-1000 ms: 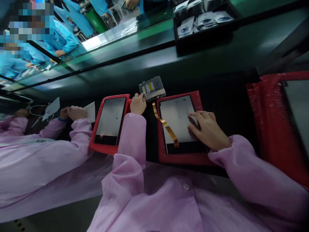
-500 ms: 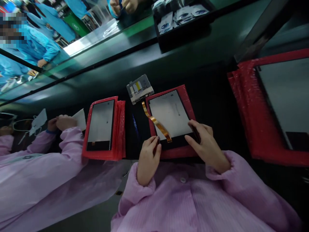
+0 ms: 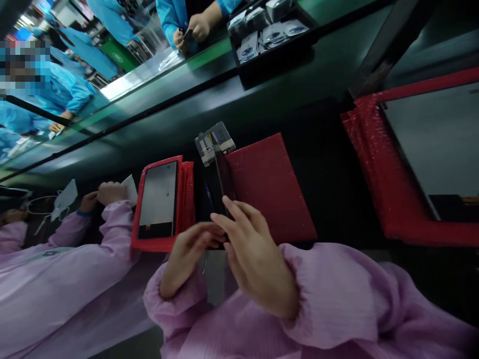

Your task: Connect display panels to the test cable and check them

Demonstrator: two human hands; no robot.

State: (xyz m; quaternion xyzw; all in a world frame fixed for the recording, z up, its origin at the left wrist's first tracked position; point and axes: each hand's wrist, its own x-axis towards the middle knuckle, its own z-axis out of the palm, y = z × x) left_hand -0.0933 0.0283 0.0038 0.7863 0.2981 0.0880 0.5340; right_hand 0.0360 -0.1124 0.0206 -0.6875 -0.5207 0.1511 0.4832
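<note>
No lettering is legible; the green bin [image 3: 124, 61] bears a blurred mark [image 3: 118, 58]

1. A black tray [image 3: 271, 70] at the top holds white packets [image 3: 248, 51] bearing round, dark prints.
2. A person in blue [image 3: 170, 17] works left of it.
3. A green bin [image 3: 119, 56] stands in the background.
4. At left, a white looped cord [image 3: 30, 204] lies beyond a neighbour's pink sleeve [image 3: 118, 224].

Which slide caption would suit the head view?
Left hand and right hand hold a thin panel edge-on near a red pad.
</note>
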